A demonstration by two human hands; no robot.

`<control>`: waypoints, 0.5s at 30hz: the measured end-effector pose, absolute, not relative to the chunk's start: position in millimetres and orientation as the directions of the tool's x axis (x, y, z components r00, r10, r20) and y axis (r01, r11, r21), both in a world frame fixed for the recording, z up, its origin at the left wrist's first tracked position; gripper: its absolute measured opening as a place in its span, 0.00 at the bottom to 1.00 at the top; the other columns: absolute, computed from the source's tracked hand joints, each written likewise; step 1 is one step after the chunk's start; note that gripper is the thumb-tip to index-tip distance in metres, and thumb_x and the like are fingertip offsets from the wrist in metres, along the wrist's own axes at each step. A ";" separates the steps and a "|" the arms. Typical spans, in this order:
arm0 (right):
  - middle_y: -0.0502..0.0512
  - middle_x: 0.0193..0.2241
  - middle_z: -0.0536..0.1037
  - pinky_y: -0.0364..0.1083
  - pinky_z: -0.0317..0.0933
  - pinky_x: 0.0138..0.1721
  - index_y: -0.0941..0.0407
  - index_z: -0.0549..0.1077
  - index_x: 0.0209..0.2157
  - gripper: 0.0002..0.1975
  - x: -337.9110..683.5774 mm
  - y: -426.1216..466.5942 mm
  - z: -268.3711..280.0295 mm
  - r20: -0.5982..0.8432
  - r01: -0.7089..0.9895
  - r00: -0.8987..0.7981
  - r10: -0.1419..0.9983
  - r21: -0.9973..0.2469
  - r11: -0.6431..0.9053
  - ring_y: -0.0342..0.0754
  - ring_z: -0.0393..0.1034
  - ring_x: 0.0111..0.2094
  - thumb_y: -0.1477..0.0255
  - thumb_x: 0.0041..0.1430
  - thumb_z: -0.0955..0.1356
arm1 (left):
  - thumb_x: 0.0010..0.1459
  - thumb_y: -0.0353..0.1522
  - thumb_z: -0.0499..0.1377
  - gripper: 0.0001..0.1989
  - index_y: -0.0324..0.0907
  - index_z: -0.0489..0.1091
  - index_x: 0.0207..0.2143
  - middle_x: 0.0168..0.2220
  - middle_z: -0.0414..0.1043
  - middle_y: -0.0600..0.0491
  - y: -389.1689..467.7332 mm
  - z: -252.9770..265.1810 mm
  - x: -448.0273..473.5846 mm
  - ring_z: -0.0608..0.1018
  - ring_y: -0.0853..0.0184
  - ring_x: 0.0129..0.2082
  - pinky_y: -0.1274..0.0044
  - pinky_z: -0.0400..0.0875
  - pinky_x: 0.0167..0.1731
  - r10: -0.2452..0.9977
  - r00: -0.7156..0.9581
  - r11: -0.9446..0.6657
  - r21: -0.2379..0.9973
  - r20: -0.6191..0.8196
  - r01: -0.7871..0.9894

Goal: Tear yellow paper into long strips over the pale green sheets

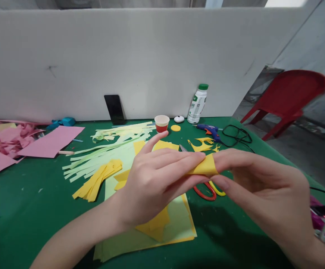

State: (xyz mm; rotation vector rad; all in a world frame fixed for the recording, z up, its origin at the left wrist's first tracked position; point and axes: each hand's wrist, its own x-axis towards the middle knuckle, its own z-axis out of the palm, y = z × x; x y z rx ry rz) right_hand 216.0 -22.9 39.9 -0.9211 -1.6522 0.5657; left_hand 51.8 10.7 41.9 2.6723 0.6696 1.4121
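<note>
A small folded piece of yellow paper [207,166] is held up between both hands above the table. My left hand [156,175] pinches its left end, with the little finger lifted. On its right end, the thumb and forefinger of my right hand [265,186] are closed. Behind and below the paper, scissors with red and yellow handles [209,192] are partly hidden by my hands. Beneath my left hand lie light green paper sheets [140,241] with yellow paper pieces [153,224] on top. A fan of yellow paper strips [99,179] rests to the left.
Along the white board [140,63] stand a black phone [114,109], a paper cup [161,124] and a bottle [197,104]. A blue glue gun [209,130] with its cord lies at right. Pink paper [53,142] is piled left. A red chair [291,93] stands beyond the table.
</note>
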 end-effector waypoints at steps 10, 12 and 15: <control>0.50 0.31 0.67 0.46 0.57 0.32 0.48 0.70 0.36 0.15 220.1 -19.0 36.3 0.755 0.414 -0.184 0.629 -0.521 0.746 0.46 0.62 0.33 0.81 0.48 0.68 | 0.55 0.26 0.57 0.03 0.39 0.69 0.33 0.31 0.77 0.55 7.6 40.4 52.2 0.77 0.74 0.30 0.71 0.58 0.53 0.372 0.514 -0.916 0.218 0.773 0.336; 0.50 0.31 0.67 0.46 0.57 0.32 0.49 0.70 0.36 0.15 221.3 -19.2 36.8 0.763 0.427 -0.207 0.612 -0.493 0.758 0.45 0.62 0.33 0.81 0.48 0.68 | 0.55 0.26 0.56 0.03 0.39 0.69 0.32 0.31 0.77 0.55 6.7 40.8 51.9 0.77 0.74 0.30 0.70 0.57 0.53 0.373 0.529 -0.916 0.213 0.762 0.339; 0.51 0.31 0.66 0.47 0.57 0.32 0.49 0.70 0.35 0.14 223.5 -18.8 39.5 0.779 0.468 -0.241 0.579 -0.430 0.772 0.45 0.62 0.32 0.82 0.48 0.67 | 0.56 0.26 0.55 0.03 0.38 0.69 0.33 0.31 0.77 0.54 5.4 42.7 51.1 0.77 0.73 0.30 0.69 0.55 0.54 0.373 0.560 -0.917 0.203 0.739 0.343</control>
